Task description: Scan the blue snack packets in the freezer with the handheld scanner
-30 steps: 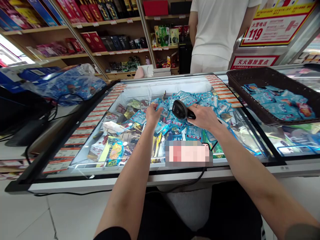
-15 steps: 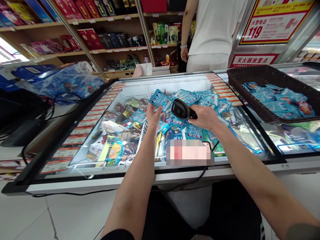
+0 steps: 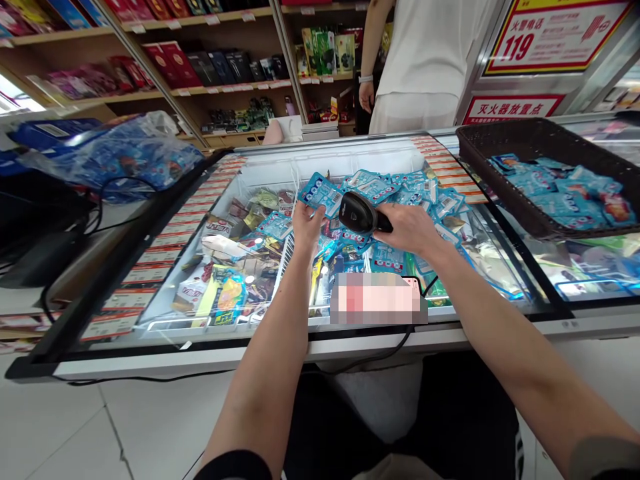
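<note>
My left hand [image 3: 307,225] grips a blue snack packet [image 3: 321,193] by its lower edge, over the freezer's glass top. Beside it, my right hand [image 3: 407,229] is wrapped round the handle of a black barcode scanner [image 3: 357,215], whose head points left toward that packet. More blue packets [image 3: 370,185] lie in a loose heap behind and beneath the scanner. From the scanner a black cable [image 3: 395,350] hangs down over the freezer's front edge. A phone [image 3: 413,285], mostly blurred out, lies on the glass below my hands.
At the right, a dark brown basket [image 3: 493,193] holds several blue packets. Clear plastic bags of blue packets [image 3: 150,150] lie at the left. Ice creams [image 3: 227,293] show through the freezer glass. A person in white [image 3: 420,60] stands behind the freezer, before stocked shelves [image 3: 220,83].
The view has tilted and shifted slightly, so most things sit a little higher in the picture. Both hands keep their holds, and packet and scanner stay almost in place.
</note>
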Tool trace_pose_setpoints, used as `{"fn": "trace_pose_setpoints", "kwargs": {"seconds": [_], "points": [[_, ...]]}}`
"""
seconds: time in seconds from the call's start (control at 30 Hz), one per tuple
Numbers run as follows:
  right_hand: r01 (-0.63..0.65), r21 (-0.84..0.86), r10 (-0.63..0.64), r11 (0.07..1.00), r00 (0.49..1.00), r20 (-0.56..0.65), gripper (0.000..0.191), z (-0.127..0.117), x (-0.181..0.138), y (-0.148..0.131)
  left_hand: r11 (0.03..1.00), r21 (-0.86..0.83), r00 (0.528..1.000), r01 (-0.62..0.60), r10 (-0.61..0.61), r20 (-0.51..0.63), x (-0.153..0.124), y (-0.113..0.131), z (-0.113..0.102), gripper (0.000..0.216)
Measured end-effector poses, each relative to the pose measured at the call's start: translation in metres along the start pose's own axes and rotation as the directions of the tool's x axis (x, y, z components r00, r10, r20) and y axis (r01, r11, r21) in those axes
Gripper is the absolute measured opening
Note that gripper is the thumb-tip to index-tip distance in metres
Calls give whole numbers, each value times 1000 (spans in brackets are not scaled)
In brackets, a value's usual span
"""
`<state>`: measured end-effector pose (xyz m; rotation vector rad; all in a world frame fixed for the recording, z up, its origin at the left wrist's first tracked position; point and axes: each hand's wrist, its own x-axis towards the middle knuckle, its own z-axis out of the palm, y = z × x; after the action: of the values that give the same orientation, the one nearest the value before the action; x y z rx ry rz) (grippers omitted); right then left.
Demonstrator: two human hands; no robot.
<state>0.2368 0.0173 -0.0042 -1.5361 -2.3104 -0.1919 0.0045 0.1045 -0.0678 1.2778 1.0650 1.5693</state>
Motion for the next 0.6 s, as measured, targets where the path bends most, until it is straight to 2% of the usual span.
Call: {"fn": "trace_pose_setpoints", "kwargs": {"seconds": [0.6], "points": [[-7,-30,8,1000,999,37,39,-1,1,-2,1000,13,1000,-15,15,-3,-1,0,1,44]]}}
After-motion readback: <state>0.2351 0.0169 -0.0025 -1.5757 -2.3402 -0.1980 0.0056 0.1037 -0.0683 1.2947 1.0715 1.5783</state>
